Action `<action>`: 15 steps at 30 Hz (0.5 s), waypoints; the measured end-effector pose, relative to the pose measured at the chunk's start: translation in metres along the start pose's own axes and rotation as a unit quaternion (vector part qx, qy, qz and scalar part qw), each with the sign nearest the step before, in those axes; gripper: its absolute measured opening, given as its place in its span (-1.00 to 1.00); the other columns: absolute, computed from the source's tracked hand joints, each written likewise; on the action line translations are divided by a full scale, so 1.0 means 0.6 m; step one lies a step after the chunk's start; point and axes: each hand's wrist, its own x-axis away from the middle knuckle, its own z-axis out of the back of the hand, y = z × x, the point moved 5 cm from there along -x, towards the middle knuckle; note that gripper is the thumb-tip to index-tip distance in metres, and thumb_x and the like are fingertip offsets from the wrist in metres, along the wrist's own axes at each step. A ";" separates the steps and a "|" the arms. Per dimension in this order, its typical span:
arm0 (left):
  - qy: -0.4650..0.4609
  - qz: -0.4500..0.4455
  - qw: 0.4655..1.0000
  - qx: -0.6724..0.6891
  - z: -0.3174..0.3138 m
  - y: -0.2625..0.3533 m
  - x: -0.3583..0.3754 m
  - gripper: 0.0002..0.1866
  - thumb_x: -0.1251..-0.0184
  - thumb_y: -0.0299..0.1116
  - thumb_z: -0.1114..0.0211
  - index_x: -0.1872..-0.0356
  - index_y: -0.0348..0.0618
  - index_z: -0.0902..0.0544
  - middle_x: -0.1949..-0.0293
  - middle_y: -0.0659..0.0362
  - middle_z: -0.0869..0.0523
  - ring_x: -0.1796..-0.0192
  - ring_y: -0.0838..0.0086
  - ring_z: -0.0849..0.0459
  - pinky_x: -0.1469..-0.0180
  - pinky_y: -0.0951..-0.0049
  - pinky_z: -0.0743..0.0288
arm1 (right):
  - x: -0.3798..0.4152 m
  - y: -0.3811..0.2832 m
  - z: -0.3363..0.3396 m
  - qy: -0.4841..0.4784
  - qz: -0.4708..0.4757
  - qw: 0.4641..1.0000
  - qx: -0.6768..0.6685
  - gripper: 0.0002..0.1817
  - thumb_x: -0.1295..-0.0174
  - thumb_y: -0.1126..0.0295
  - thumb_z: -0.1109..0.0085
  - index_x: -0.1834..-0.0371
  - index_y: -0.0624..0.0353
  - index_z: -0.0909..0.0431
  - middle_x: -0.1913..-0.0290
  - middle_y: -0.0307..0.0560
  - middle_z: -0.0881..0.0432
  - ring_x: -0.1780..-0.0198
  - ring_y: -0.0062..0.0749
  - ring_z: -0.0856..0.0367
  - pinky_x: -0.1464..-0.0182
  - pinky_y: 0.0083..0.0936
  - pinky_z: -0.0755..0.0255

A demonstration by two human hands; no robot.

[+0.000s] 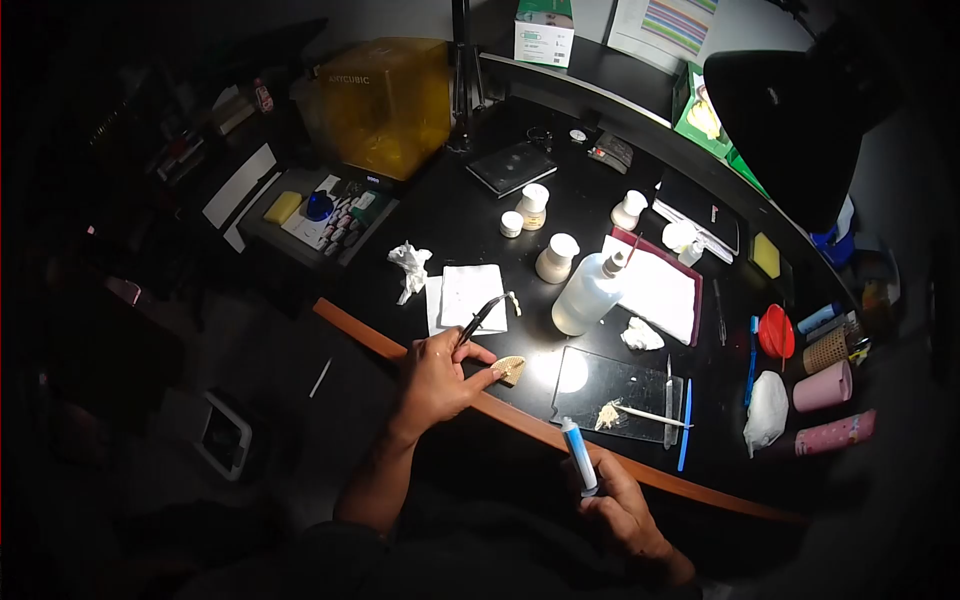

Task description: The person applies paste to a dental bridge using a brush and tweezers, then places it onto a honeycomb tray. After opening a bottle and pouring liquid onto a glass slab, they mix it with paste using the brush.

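Observation:
My left hand [438,385] is closed around dark tweezers [482,318] that point up and away from me. At their tips is a small off-white piece [515,304], too small to name surely. The fingertips of that hand also touch a tan, honeycomb-patterned block [510,371] at the desk edge. Low in front of me, my right hand [622,508] is wrapped round a blue and white syringe [578,458] held nearly upright. A glass slab [625,385] lies beyond it, bearing a pale crumbly heap [608,414] and a white stick [650,414].
A translucent bottle [585,300] stands behind the slab, with several white-lidded jars [556,260] farther back. Folded tissue [470,295] lies near the tweezers. A blue strip [685,425], cups [822,386] and a red dish [775,332] are at the right. Wooden edging [530,425] borders the desk.

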 end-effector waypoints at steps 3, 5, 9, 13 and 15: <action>0.004 -0.003 1.000 -0.007 -0.003 -0.001 0.005 -0.72 -0.10 -0.38 -0.77 0.29 -0.26 -0.82 0.50 0.26 -0.79 0.64 0.77 -0.42 0.54 0.55 -0.27 | -0.001 -0.024 0.009 0.011 0.024 0.995 0.093 -0.38 -0.37 0.63 -0.25 -0.53 0.41 -0.44 -0.08 -0.01 -0.65 -0.10 -0.39 -0.60 -0.24 -0.45 -0.49; 0.020 -0.025 0.999 0.018 -0.008 -0.011 0.004 -0.72 -0.10 -0.37 -0.76 0.27 -0.26 -0.83 0.49 0.25 -0.80 0.64 0.76 -0.41 0.54 0.54 -0.27 | -0.002 -0.038 0.017 0.014 0.089 0.979 0.185 -0.30 -0.40 0.68 -0.33 -0.63 0.38 -0.39 -0.10 0.00 -0.69 -0.09 -0.38 -0.69 -0.24 -0.48 -0.54; 0.008 -0.036 0.999 0.011 -0.003 -0.006 0.004 -0.56 -0.14 -0.41 -0.70 0.53 -0.16 -0.46 0.37 0.20 -0.91 0.64 0.70 -0.43 0.55 0.49 -0.30 | -0.002 -0.026 0.053 0.108 0.112 0.978 0.141 -0.50 -0.40 0.71 -0.34 -0.40 0.38 -0.53 -0.08 0.08 -0.80 0.00 -0.40 -0.84 -0.09 -0.50 -0.68; 0.010 -0.056 0.998 0.003 -0.001 0.000 0.004 -0.47 -0.15 -0.44 -0.64 0.53 -0.09 -0.28 0.37 0.19 -0.92 0.61 0.62 -0.46 0.51 0.42 -0.33 | 0.005 -0.041 0.071 0.178 0.062 0.965 0.181 -0.67 -0.30 0.70 -0.49 -0.11 0.38 -0.66 0.16 0.02 -0.86 0.22 -0.55 -0.83 0.14 -0.64 -0.65; -0.003 -0.038 0.999 0.012 0.002 0.004 0.003 -0.47 -0.16 -0.42 -0.63 0.51 -0.11 -0.28 0.36 0.18 -0.92 0.62 0.60 -0.47 0.51 0.40 -0.33 | -0.001 -0.039 0.077 0.220 0.085 0.953 0.190 -0.66 -0.20 0.65 -0.62 -0.05 0.35 -0.80 0.34 -0.17 -0.84 0.38 -0.70 -0.73 0.32 -0.74 -0.43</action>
